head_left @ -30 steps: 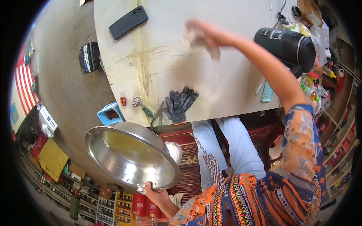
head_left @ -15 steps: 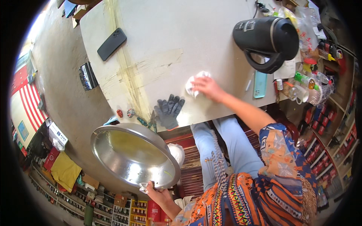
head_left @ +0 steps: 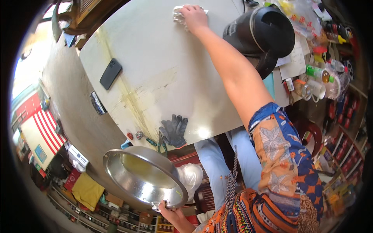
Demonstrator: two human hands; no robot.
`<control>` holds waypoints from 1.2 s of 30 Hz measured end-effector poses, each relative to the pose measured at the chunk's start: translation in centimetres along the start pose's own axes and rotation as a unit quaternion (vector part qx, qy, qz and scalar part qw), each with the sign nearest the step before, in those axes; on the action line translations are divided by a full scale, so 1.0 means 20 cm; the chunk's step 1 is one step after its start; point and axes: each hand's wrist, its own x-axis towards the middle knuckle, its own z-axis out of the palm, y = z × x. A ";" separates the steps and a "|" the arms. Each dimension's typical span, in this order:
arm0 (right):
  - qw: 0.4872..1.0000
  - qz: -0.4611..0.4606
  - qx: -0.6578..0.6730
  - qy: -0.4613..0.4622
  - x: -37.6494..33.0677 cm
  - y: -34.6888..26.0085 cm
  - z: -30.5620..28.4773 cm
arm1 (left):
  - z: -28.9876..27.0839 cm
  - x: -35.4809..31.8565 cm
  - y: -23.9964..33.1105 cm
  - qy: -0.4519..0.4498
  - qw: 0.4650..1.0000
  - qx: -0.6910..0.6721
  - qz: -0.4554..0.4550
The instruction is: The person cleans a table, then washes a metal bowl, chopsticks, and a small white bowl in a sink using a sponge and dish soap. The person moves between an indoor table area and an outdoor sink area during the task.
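While the right hand (head_left: 195,18) presses on a crumpled white cloth (head_left: 179,15) at the far side of the worktop (head_left: 147,50), the left hand (head_left: 171,213) holds a steel basin (head_left: 145,174) by its lower rim. The right grip is closed over the cloth, its fingers spread across the top and the cloth showing at both sides. The left grip is narrow, pinched on the rim, with a small whitish scrap (head_left: 156,206) beside the fingers. The basin hangs tilted off the near left edge of the worktop, its hollow facing up toward the head, and a thin yellow-green strip (head_left: 178,192) lies inside near the rim. A white bag (head_left: 190,176) sits just behind it.

Near that edge lie dark grey gloves (head_left: 173,131), with pliers (head_left: 162,144) and a green-handled tool (head_left: 151,141) just to their left. Farther left, a black phone (head_left: 111,73) lies well apart from the cloth. To the right of the cloth is a large black kettle (head_left: 268,33), partly behind the forearm, with papers (head_left: 294,65), a green-labelled bottle (head_left: 318,72) and a white mug (head_left: 318,90) beyond it.
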 end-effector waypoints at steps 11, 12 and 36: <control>1.000 0.015 0.019 0.005 -0.71 0.25 -0.28 | -0.04 0.27 0.11 -0.136 0.989 0.060 0.025; 1.000 0.019 0.012 -0.003 -0.74 0.25 -0.30 | -0.07 0.31 0.13 -0.141 0.988 0.058 0.031; 0.945 0.207 0.126 -0.218 -2.39 -0.19 -0.99 | -0.43 0.69 0.42 -0.164 0.982 0.062 0.076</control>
